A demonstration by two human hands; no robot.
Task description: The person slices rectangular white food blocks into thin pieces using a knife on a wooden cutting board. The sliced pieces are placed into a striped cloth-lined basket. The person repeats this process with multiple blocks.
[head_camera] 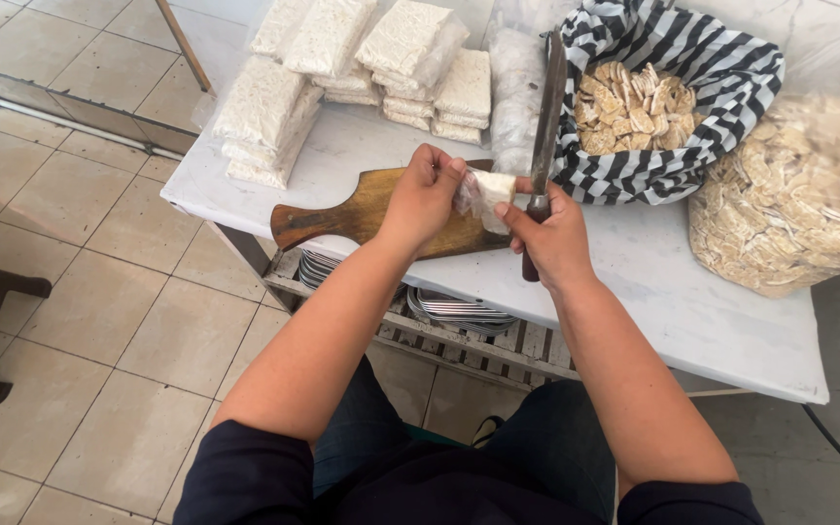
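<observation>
Left hand [427,194] closed, pinching wrapped tempeh block [490,188] above wooden cutting board [362,209]. Right hand [551,233] fisted on knife [544,136], fingertips touching block.

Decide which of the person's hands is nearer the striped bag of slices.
Right. The right hand, gripping the knife, sits just below-left of the striped bag; the left hand is farther left, over the cutting board.

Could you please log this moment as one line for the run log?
left hand: peeling wrapper off white block | right hand: holds knife, blade up | below: wooden cutting board | nearby: striped bag of slices
</observation>
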